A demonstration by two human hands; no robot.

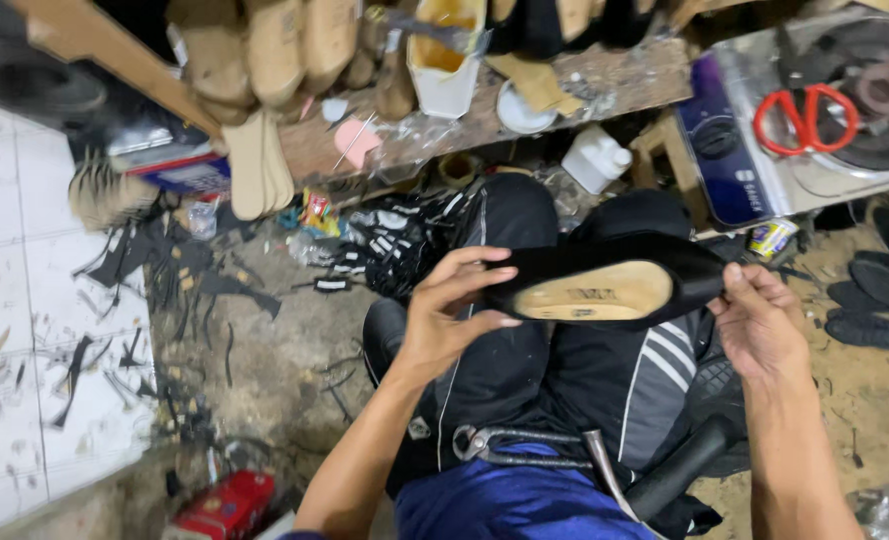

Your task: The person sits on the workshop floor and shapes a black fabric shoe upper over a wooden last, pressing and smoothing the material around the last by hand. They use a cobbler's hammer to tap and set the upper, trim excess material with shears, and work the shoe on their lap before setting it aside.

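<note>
Head view: both hands (450,320) (760,320) hold black shoe (605,285), tan insole label.

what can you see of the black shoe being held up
The black shoe is an unfinished upper, matte like suede or cloth, turned bottom-up so its tan insole board faces the camera. It lies roughly level above the person's lap, pointed toe toward the right. The left hand grips the heel end, fingers curled over the rim; the right hand pinches the toe. No outsole or heel is visible on it.
</note>
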